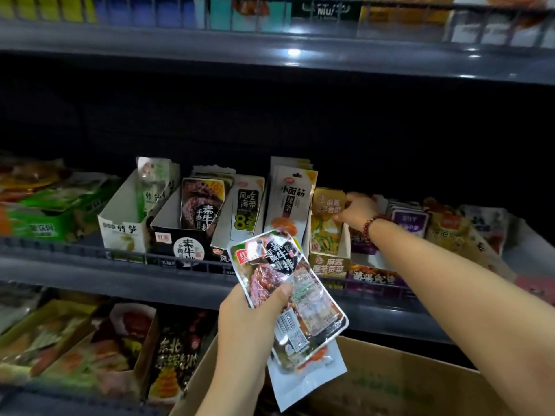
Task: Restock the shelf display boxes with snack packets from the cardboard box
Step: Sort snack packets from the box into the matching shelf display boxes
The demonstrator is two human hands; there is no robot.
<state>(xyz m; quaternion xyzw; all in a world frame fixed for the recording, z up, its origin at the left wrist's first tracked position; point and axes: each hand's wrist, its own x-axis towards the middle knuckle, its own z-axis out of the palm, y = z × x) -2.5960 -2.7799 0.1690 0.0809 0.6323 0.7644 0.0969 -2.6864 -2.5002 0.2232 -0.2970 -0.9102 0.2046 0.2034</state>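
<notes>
I read this as mid-restock: my right hand (357, 210) is up on the middle shelf (90, 274), fingers curled round the top edge of a gold packet (327, 202) standing in the yellow display box (329, 265), seating it or squaring it up. My left hand (249, 322) waits at about six o'clock from that box, gripping a fanned bunch of snack packets (288, 283): the top one is glossy film printed with dark braised meat, and a pale one pokes out underneath. The cardboard box (390, 382) sits low at five o'clock, flap open, matte brown.

Next, I judge, the dark packet belongs in the black display box (168, 232) at ten o'clock from my left hand, where matching packets stand upright. That calls for freeing one slippery sachet from the bunch and sliding it in upright behind the box's low front lip. The packets are flat, thin, crinkly and reflective; the display boxes are stiff card with slanted cut-away sides.
</notes>
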